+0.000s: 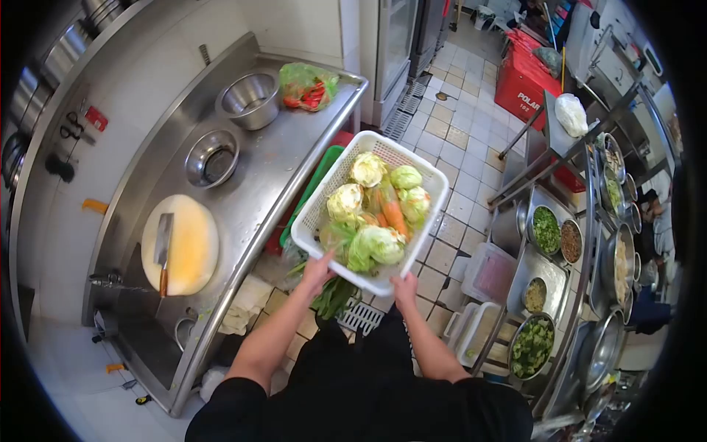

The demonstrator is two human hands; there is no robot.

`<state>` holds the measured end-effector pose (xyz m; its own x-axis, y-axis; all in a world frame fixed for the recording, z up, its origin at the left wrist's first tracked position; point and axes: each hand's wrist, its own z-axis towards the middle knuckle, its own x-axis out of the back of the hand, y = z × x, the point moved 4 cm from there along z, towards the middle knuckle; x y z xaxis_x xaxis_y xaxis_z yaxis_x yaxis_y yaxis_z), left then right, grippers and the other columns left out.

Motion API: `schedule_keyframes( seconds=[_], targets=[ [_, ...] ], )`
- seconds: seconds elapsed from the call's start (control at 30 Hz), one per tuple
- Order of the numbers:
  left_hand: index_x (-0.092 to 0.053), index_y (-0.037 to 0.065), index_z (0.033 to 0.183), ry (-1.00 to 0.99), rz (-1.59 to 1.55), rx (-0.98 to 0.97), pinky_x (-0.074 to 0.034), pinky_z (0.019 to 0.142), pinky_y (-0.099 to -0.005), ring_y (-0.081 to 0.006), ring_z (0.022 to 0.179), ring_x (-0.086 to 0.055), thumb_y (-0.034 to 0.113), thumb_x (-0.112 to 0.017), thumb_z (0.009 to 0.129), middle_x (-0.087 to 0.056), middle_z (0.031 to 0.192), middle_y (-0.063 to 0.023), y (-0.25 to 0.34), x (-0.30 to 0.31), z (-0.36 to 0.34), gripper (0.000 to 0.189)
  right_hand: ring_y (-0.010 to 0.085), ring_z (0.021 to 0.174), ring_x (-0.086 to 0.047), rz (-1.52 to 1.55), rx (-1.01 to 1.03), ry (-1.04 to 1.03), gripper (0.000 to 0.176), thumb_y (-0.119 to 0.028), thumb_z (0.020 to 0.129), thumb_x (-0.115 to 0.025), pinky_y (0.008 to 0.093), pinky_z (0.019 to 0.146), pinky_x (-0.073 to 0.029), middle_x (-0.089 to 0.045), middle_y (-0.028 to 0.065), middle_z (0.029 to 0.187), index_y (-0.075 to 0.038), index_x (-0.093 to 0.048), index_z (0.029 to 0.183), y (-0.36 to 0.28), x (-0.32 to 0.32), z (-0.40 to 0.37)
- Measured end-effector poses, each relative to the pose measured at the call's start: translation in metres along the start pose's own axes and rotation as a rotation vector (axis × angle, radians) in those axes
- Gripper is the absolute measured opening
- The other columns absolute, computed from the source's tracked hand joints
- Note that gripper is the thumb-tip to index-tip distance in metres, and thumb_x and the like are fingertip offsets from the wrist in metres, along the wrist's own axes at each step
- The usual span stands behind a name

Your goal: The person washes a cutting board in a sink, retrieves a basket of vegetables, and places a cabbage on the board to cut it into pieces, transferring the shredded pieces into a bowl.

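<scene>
A white perforated plastic basket (434,214) is held out in front of me, above the tiled floor. My left hand (318,271) grips its near left corner. On the near right edge my right hand (404,287) is closed round the rim. Inside lie several pale green heads of lettuce or cabbage (377,246), plus carrots (394,215) that look partly wrapped in clear plastic. Leafy greens (337,298) show below the basket near my left hand. The undersides of both hands' grips are hidden by the rim.
Left of me runs a steel counter (261,173) with two metal bowls (250,99), a bag of red peppers (308,87), and a round cutting board (195,250) bearing a cleaver (163,243). On the right, shelving holds bowls of chopped greens (532,346). A red crate (519,85) stands farther back.
</scene>
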<state>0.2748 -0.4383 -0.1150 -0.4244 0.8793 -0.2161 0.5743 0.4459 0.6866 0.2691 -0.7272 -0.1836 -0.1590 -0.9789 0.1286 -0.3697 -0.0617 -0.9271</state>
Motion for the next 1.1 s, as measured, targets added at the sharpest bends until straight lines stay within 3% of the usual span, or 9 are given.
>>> schedule_keyframes(
  seconds=[0.07, 0.2, 0.33, 0.37, 0.43, 0.57, 0.63, 0.93, 1.1],
  targets=[
    [-0.05, 0.005, 0.146, 0.057, 0.297, 0.081, -0.056, 0.076, -0.0295, -0.0179, 0.103, -0.067, 0.025, -0.066, 0.102, -0.064, 0.13, -0.0084, 0.013, 0.044, -0.008, 0.05, 0.0209, 0.077, -0.069, -0.076, -0.03, 0.069, 0.025, -0.015, 0.079, -0.07, 0.0392, 0.072, -0.054, -0.074, 0.0097, 0.084, 0.002, -0.072, 0.098, 0.017, -0.035, 0.014],
    [-0.055, 0.003, 0.142, -0.096, 0.407, -0.307, -0.057, 0.078, -0.0306, -0.0166, 0.1, -0.068, 0.024, -0.072, 0.098, -0.065, 0.129, -0.0086, 0.028, 0.113, -0.08, 0.052, 0.0393, 0.088, -0.074, -0.399, 0.005, 0.09, 0.034, -0.02, 0.078, -0.07, 0.0455, 0.082, -0.057, -0.076, 0.021, 0.093, 0.002, -0.073, 0.104, -0.022, -0.057, 0.029],
    [-0.058, -0.003, 0.134, 0.546, 1.114, -1.029, -0.046, 0.107, -0.0444, -0.034, 0.121, -0.06, 0.015, -0.072, 0.092, -0.062, 0.131, -0.0198, 0.108, 0.227, -0.135, 0.047, 0.0374, 0.107, -0.07, -0.79, -0.197, -0.031, 0.044, -0.027, 0.078, -0.075, 0.0476, 0.092, -0.054, -0.073, 0.0228, 0.111, -0.001, -0.071, 0.114, -0.031, -0.034, 0.05],
    [-0.058, -0.002, 0.134, 0.665, 1.022, -1.028, -0.033, 0.117, -0.0481, -0.0392, 0.133, -0.049, 0.016, -0.071, 0.092, -0.057, 0.137, -0.023, 0.123, 0.265, -0.141, 0.048, 0.0377, 0.112, -0.067, -0.96, 0.042, 0.15, 0.053, -0.029, 0.078, -0.076, 0.047, 0.095, -0.052, -0.07, 0.0237, 0.118, 0.0, -0.066, 0.121, -0.048, -0.035, 0.043],
    [-0.054, -0.002, 0.138, 0.989, 1.214, -0.831, -0.035, 0.116, -0.0514, -0.0437, 0.135, -0.047, 0.019, -0.069, 0.092, -0.052, 0.145, -0.0263, 0.147, 0.333, -0.145, 0.053, 0.0382, 0.123, -0.061, -1.261, 0.568, 0.512, 0.07, -0.033, 0.079, -0.079, 0.0459, 0.102, -0.049, -0.064, 0.0255, 0.131, 0.001, -0.057, 0.136, -0.115, -0.051, 0.006],
    [-0.052, 0.001, 0.143, 1.309, 1.482, -0.441, -0.035, 0.117, -0.0536, -0.0458, 0.136, -0.047, 0.03, -0.07, 0.09, -0.048, 0.15, -0.0281, 0.157, 0.419, -0.139, 0.063, 0.0393, 0.132, -0.054, -0.814, 0.413, -0.092, 0.092, -0.041, 0.078, -0.081, 0.0452, 0.112, -0.043, -0.057, 0.028, 0.141, 0.005, -0.042, 0.147, -0.159, -0.14, 0.048],
    [-0.052, 0.007, 0.145, 1.11, 1.218, -0.061, -0.037, 0.116, -0.0548, -0.0438, 0.135, -0.051, 0.031, -0.07, 0.088, -0.047, 0.152, -0.0245, 0.187, 0.391, -0.162, 0.065, 0.0412, 0.135, -0.052, -0.716, 0.29, -0.229, 0.098, -0.048, 0.076, -0.082, 0.0474, 0.115, -0.041, -0.054, 0.029, 0.144, 0.005, -0.041, 0.148, -0.158, -0.197, 0.081],
    [-0.048, 0.008, 0.132, 0.998, 1.208, -0.043, -0.051, 0.102, -0.0528, -0.042, 0.128, -0.057, 0.024, -0.065, 0.091, -0.06, 0.137, -0.0196, 0.162, 0.426, -0.138, 0.047, 0.046, 0.154, -0.022, -0.909, -0.35, -0.189, 0.144, -0.07, 0.064, -0.086, 0.0564, 0.126, -0.018, -0.026, 0.0293, 0.165, 0.004, -0.011, 0.161, -0.111, -0.276, 0.151],
    [-0.042, 0.005, 0.131, 0.985, 1.064, -0.103, -0.054, 0.093, -0.0543, -0.0455, 0.109, -0.066, 0.016, -0.062, 0.092, -0.067, 0.116, -0.0274, 0.169, 0.448, -0.114, 0.045, 0.0411, 0.15, -0.035, -0.953, -0.268, -0.425, 0.127, -0.062, 0.063, -0.088, 0.0475, 0.124, -0.028, -0.035, 0.0275, 0.162, 0.006, -0.034, 0.155, -0.045, -0.291, 0.234]
  ],
)
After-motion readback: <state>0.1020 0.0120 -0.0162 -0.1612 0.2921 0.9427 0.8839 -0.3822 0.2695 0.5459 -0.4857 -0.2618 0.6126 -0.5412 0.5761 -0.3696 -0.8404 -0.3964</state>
